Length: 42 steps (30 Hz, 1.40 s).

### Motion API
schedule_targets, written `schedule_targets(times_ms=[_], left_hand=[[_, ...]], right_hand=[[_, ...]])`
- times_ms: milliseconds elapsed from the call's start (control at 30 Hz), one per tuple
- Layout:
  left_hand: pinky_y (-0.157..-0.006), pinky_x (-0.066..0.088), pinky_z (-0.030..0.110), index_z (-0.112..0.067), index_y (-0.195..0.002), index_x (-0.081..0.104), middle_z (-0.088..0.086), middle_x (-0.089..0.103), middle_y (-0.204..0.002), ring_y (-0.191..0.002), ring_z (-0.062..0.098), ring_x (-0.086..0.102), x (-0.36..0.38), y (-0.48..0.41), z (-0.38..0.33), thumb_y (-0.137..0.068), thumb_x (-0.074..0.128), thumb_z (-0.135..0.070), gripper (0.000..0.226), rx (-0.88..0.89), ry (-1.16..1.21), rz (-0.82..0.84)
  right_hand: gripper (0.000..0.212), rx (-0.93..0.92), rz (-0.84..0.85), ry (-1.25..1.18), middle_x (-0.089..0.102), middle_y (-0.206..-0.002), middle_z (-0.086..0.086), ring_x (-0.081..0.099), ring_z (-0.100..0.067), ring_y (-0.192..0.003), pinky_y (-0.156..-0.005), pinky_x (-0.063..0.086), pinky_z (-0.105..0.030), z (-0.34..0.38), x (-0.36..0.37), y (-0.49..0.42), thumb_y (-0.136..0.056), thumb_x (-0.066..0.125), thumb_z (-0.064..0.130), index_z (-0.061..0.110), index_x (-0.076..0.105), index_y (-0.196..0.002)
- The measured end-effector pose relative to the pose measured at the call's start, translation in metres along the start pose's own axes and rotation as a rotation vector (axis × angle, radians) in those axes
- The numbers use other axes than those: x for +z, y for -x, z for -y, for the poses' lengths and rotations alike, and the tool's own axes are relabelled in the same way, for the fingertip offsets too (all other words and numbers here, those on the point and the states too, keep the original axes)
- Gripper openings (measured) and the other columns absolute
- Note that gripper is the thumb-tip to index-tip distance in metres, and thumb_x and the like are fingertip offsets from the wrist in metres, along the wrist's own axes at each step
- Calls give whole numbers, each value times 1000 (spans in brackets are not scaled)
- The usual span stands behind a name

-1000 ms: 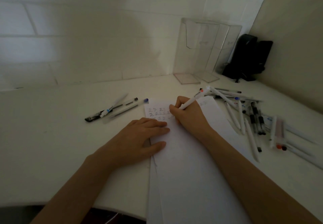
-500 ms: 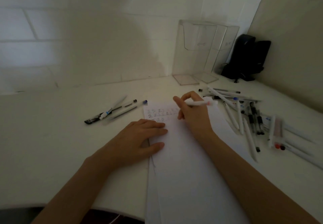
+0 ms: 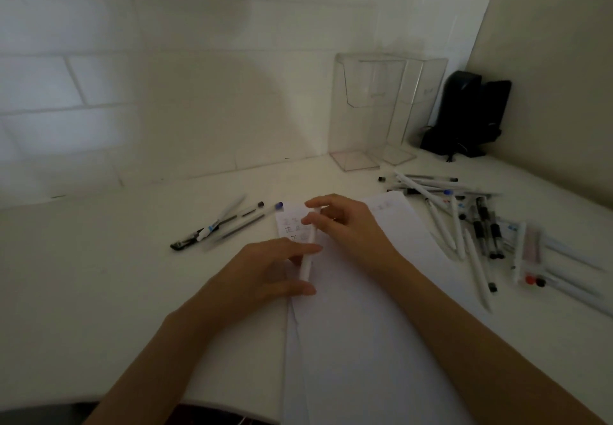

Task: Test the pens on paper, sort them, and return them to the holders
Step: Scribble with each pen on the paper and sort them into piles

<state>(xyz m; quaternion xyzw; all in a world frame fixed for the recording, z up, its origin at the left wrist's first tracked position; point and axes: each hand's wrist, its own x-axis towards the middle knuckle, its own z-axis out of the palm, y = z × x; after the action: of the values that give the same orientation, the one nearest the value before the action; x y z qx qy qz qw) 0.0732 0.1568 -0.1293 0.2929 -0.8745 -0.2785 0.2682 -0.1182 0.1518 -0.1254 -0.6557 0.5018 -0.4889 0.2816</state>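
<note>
Lying left of both hands: small sorted group [image 3: 225, 225]. Left hand [image 3: 265, 272], earlier flat on paper [image 3: 365, 308], now closing loosely around pen [image 3: 307, 252]. Right hand [image 3: 345, 225] pinching its upper end, no longer writing (test probably done). Passing across, likely toward sorting. Waiting right of hands: pile [image 3: 474, 225]; beyond, holders [image 3: 381, 109] standing empty.

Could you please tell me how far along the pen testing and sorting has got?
Done: a few pens lie sorted left of the paper, which carries test marks. In hand: a white pen between the right hand and left hand. Left: the big pile on the right; the clear holders stand empty.
</note>
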Motion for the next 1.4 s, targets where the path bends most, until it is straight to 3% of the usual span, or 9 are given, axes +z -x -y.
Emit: schedule_targets(times_ms=[233, 400, 533, 600, 767, 900, 1000, 1233, 1400], left_hand=[[-81, 38, 4, -32, -105, 65, -11, 66, -95, -89, -6, 56, 1, 0, 3, -63, 68, -53, 48, 91, -26, -48], [-81, 44, 14, -28, -107, 67, -10, 65, -94, -87, 3, 61, 3, 0, 7, -70, 66, -48, 42, 44, 52, -109], [-85, 36, 4, -24, -112, 63, -20, 63, -100, -97, -13, 53, 4, -2, 9, -85, 62, -27, 27, 69, -28, -270], [-86, 33, 1, -13, -109, 65, -8, 61, -102, -96, -13, 51, 0, -4, 14, -88, 52, -12, 25, 76, -144, -472], [-88, 37, 13, -1, -96, 67, 14, 64, -103, -97, 21, 58, -17, 4, 29, -82, 43, 12, 31, -190, -286, -851], [-99, 30, 41, -13, -109, 65, 16, 55, -124, -117, 35, 47, -10, 3, 40, -85, 58, -11, 26, -488, -494, -677], [-106, 19, 44, -26, -130, 48, 9, 42, -137, -127, 29, 36, -11, -1, 42, -84, 61, -38, 49, -619, -582, -496], [-79, 40, 39, -17, -117, 58, 14, 58, -109, -97, 35, 53, -35, -19, 66, -91, 49, -28, 29, -667, -737, -442], [-104, 19, 49, -9, -131, 47, 21, 40, -137, -124, 40, 35, -36, -35, 71, -88, 53, -19, 44, -726, -758, -508]], right_hand=[[13, 30, 15, -43, 73, -88, -9, 69, -11, -85, -84, 52, -25, -4, 1, -2, -87, 64, 15, 22, 65, -98], [22, 18, -3, 2, 71, -91, 3, 67, -10, -86, -85, 52, -27, -5, 1, -4, -88, 64, 16, 18, 66, -110], [47, -53, 6, 54, 70, -84, -14, 66, -26, -85, -84, 49, -38, -6, 2, -2, -93, 56, 28, 54, 40, -129], [54, -83, -19, 94, 67, -90, -21, 63, -32, -89, -86, 46, -35, -6, 2, -1, -96, 51, 30, 66, 25, -127], [47, -45, -60, 77, 71, -94, 1, 60, 11, -82, -77, 41, -3, -5, 0, 1, -99, 44, 27, 41, 29, -141], [44, -30, -9, 121, 70, -96, 3, 57, 16, -79, -84, 43, -11, -4, 1, 2, -99, 41, 31, 47, 27, -138], [45, -30, 10, 159, 70, -96, -3, 56, 18, -78, -85, 43, -15, -4, 2, 3, -99, 41, 33, 46, 27, -140], [42, -41, 21, 216, 70, -93, -10, 58, 14, -78, -84, 46, -20, -10, 3, 1, -99, 40, 37, 57, 24, -133], [45, -20, 5, 221, 71, -96, -5, 61, -1, -79, -80, 45, -15, -12, 3, -2, -99, 40, 35, 43, 28, -142]])
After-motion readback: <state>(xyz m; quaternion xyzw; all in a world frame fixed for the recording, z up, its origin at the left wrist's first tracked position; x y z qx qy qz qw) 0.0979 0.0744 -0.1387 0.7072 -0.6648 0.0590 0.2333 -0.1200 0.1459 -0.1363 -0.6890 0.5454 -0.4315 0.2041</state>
